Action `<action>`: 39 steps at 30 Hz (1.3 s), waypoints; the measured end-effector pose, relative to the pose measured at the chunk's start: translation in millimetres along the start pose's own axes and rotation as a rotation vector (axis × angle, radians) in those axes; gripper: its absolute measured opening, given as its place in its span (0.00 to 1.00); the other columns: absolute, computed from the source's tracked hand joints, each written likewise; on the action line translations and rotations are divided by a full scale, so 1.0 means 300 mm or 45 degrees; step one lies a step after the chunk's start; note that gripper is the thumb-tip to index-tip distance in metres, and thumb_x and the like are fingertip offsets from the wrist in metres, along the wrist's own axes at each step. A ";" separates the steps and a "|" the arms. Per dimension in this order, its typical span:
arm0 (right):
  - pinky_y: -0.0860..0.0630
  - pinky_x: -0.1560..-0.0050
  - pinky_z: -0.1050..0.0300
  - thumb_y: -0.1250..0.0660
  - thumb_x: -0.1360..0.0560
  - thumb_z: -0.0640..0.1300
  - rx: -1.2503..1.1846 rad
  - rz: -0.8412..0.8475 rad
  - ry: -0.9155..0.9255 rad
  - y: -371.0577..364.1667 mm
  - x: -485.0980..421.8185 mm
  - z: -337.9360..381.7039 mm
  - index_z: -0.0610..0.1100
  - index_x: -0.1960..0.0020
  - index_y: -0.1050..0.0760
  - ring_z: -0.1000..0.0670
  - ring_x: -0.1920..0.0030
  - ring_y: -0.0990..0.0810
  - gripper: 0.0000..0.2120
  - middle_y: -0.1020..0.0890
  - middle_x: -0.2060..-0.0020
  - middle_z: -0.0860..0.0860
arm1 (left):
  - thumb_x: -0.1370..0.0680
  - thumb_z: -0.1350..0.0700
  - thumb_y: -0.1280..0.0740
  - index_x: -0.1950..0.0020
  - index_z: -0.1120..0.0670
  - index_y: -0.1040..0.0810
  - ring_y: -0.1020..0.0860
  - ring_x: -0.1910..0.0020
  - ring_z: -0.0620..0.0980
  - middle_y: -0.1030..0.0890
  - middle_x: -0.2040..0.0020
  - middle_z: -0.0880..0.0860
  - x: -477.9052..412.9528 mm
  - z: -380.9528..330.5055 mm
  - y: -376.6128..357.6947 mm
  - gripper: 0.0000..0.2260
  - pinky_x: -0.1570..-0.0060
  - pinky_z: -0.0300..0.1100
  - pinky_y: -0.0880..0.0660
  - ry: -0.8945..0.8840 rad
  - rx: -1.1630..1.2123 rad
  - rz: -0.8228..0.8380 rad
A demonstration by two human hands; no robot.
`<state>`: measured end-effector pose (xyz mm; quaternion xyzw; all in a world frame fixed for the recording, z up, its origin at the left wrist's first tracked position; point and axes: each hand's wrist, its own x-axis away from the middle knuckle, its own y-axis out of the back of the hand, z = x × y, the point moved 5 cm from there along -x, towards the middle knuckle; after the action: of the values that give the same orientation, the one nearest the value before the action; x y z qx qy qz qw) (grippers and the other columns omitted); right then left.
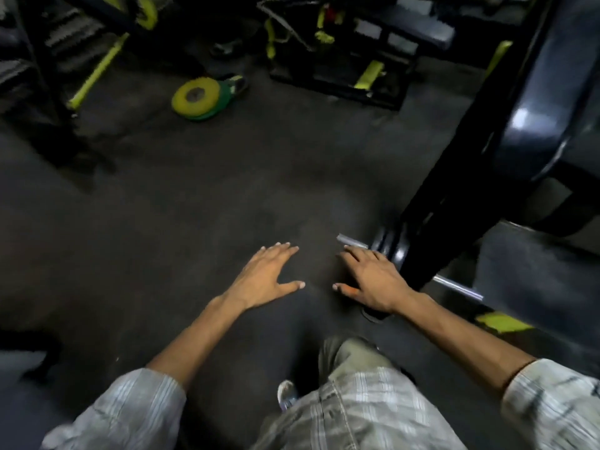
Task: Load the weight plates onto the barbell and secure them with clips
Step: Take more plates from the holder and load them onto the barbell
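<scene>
Both my hands reach forward over the dark gym floor with fingers spread and nothing in them. My left hand (pixel 268 277) hovers over bare floor. My right hand (pixel 370 280) is just beside the steel barbell (pixel 457 287), whose sleeve end (pixel 349 240) sticks out past a black weight plate (pixel 386 246) on the bar. A yellow plate (pixel 196 95) lies flat on a green plate (pixel 224 100) on the floor far ahead to the left. No clip shows.
A black upright post (pixel 461 177) of a rack crosses in front of the bar at right, next to a large dark glossy padded part (pixel 545 102). Black and yellow machines (pixel 341 60) stand at the back. My knee (pixel 354 358) is below.
</scene>
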<state>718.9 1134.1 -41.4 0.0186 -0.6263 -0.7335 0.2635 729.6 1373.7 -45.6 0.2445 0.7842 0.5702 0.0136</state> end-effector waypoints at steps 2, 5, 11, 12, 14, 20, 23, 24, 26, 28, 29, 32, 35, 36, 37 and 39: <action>0.38 0.22 0.46 0.39 0.21 0.68 -0.045 -0.024 -0.109 0.015 -0.073 -0.036 0.48 0.19 0.39 0.43 0.20 0.37 0.38 0.37 0.19 0.46 | 0.25 0.31 0.35 0.18 0.48 0.42 0.43 0.18 0.50 0.39 0.18 0.51 -0.142 0.033 0.048 0.40 0.19 0.49 0.48 -0.113 -0.047 0.033; 0.39 0.21 0.45 0.39 0.21 0.68 -0.158 -0.071 -0.294 0.029 -0.190 -0.128 0.48 0.19 0.39 0.43 0.19 0.38 0.37 0.37 0.19 0.47 | 0.24 0.33 0.34 0.18 0.49 0.41 0.44 0.18 0.50 0.39 0.18 0.51 -0.397 0.062 0.091 0.40 0.20 0.49 0.49 -0.263 -0.095 0.123; 0.38 0.22 0.47 0.38 0.21 0.67 -0.299 -0.110 -0.601 0.055 -0.358 -0.316 0.48 0.20 0.37 0.43 0.19 0.38 0.36 0.36 0.19 0.46 | 0.24 0.33 0.34 0.18 0.50 0.41 0.43 0.18 0.50 0.39 0.18 0.51 -0.852 0.021 0.143 0.40 0.19 0.50 0.48 -0.517 -0.167 0.247; 0.38 0.22 0.47 0.38 0.21 0.67 -0.310 -0.113 -0.646 0.061 -0.371 -0.341 0.48 0.20 0.37 0.44 0.19 0.38 0.36 0.36 0.19 0.47 | 0.24 0.33 0.34 0.18 0.50 0.41 0.43 0.18 0.50 0.39 0.18 0.51 -0.909 0.000 0.148 0.40 0.19 0.50 0.48 -0.569 -0.209 0.269; 0.39 0.21 0.47 0.38 0.21 0.66 -0.367 -0.116 -0.756 0.074 -0.397 -0.391 0.48 0.19 0.38 0.44 0.19 0.38 0.36 0.36 0.19 0.47 | 0.24 0.32 0.34 0.18 0.49 0.41 0.43 0.18 0.50 0.38 0.18 0.52 -1.038 -0.037 0.155 0.40 0.19 0.50 0.48 -0.680 -0.231 0.334; 0.39 0.22 0.46 0.39 0.21 0.67 -0.526 -0.185 -1.081 0.057 -0.415 -0.468 0.48 0.19 0.38 0.44 0.19 0.38 0.36 0.36 0.19 0.47 | 0.24 0.32 0.34 0.18 0.49 0.41 0.44 0.18 0.49 0.39 0.18 0.51 -1.316 -0.164 0.115 0.40 0.19 0.49 0.50 -0.979 -0.337 0.538; 0.39 0.22 0.46 0.39 0.20 0.66 -0.634 -0.240 -1.338 0.016 -0.437 -0.482 0.48 0.19 0.38 0.44 0.20 0.37 0.36 0.36 0.19 0.46 | 0.24 0.32 0.34 0.18 0.49 0.41 0.44 0.18 0.49 0.39 0.18 0.51 -1.451 -0.231 0.047 0.40 0.20 0.49 0.51 -1.206 -0.437 0.705; 0.39 0.22 0.46 0.39 0.20 0.66 -0.672 -0.257 -1.426 -0.002 -0.449 -0.474 0.48 0.19 0.38 0.43 0.20 0.36 0.36 0.36 0.19 0.46 | 0.24 0.32 0.34 0.18 0.49 0.41 0.43 0.18 0.49 0.39 0.18 0.51 -1.492 -0.258 0.027 0.40 0.20 0.49 0.50 -1.288 -0.471 0.762; 0.38 0.22 0.45 0.38 0.20 0.66 -0.739 -0.291 -1.604 -0.031 -0.480 -0.453 0.47 0.20 0.37 0.43 0.21 0.35 0.36 0.35 0.20 0.46 | 0.24 0.33 0.34 0.18 0.49 0.41 0.42 0.18 0.49 0.38 0.18 0.52 -1.561 -0.303 -0.007 0.40 0.20 0.49 0.49 -1.437 -0.526 0.833; 0.36 0.23 0.44 0.37 0.20 0.65 -0.807 -0.313 -1.745 -0.038 -0.521 -0.417 0.47 0.20 0.37 0.41 0.22 0.34 0.35 0.33 0.21 0.45 | 0.24 0.34 0.33 0.18 0.49 0.41 0.41 0.19 0.49 0.38 0.18 0.52 -1.604 -0.318 -0.034 0.39 0.20 0.48 0.49 -1.531 -0.570 0.937; 0.35 0.24 0.44 0.37 0.20 0.64 -0.843 -0.329 -1.823 -0.042 -0.545 -0.393 0.46 0.21 0.36 0.41 0.23 0.33 0.34 0.32 0.22 0.44 | 0.24 0.34 0.33 0.18 0.49 0.40 0.41 0.19 0.49 0.38 0.18 0.52 -1.622 -0.319 -0.043 0.39 0.20 0.48 0.48 -1.574 -0.588 0.988; 0.33 0.27 0.44 0.37 0.20 0.63 -0.915 -0.370 -2.031 -0.066 -0.608 -0.325 0.46 0.23 0.34 0.42 0.25 0.30 0.32 0.28 0.25 0.45 | 0.24 0.34 0.33 0.18 0.49 0.40 0.40 0.19 0.50 0.37 0.19 0.52 -1.664 -0.313 -0.076 0.39 0.20 0.48 0.48 -1.682 -0.655 1.120; 0.33 0.28 0.45 0.37 0.20 0.63 -0.987 -0.398 -2.200 -0.110 -0.650 -0.268 0.46 0.24 0.34 0.42 0.26 0.29 0.31 0.27 0.26 0.45 | 0.24 0.36 0.32 0.19 0.50 0.39 0.39 0.20 0.50 0.36 0.19 0.52 -1.686 -0.308 -0.126 0.38 0.21 0.49 0.46 -1.762 -0.727 1.227; 0.32 0.28 0.45 0.37 0.20 0.63 -1.015 -0.402 -2.247 -0.126 -0.658 -0.252 0.46 0.24 0.34 0.42 0.26 0.29 0.31 0.27 0.27 0.45 | 0.24 0.36 0.32 0.19 0.51 0.39 0.38 0.20 0.50 0.36 0.19 0.52 -1.688 -0.308 -0.146 0.38 0.20 0.49 0.46 -1.768 -0.745 1.256; 0.31 0.29 0.45 0.37 0.20 0.63 -1.037 -0.403 -2.282 -0.143 -0.662 -0.240 0.46 0.24 0.34 0.41 0.27 0.28 0.31 0.27 0.27 0.45 | 0.24 0.37 0.31 0.19 0.51 0.38 0.38 0.20 0.50 0.35 0.19 0.52 -1.692 -0.307 -0.164 0.38 0.20 0.50 0.44 -1.758 -0.751 1.279; 0.29 0.30 0.44 0.37 0.20 0.63 -1.091 -0.402 -2.350 -0.183 -0.664 -0.221 0.46 0.25 0.34 0.40 0.29 0.26 0.31 0.26 0.29 0.45 | 0.24 0.37 0.31 0.19 0.52 0.38 0.37 0.21 0.50 0.35 0.20 0.52 -1.691 -0.301 -0.215 0.38 0.21 0.49 0.41 -1.733 -0.749 1.329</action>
<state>894.1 1159.7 -167.0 -0.5656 -0.2609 -0.6502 -0.4351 1125.4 1076.3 -202.7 0.8397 0.2186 0.4134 0.2760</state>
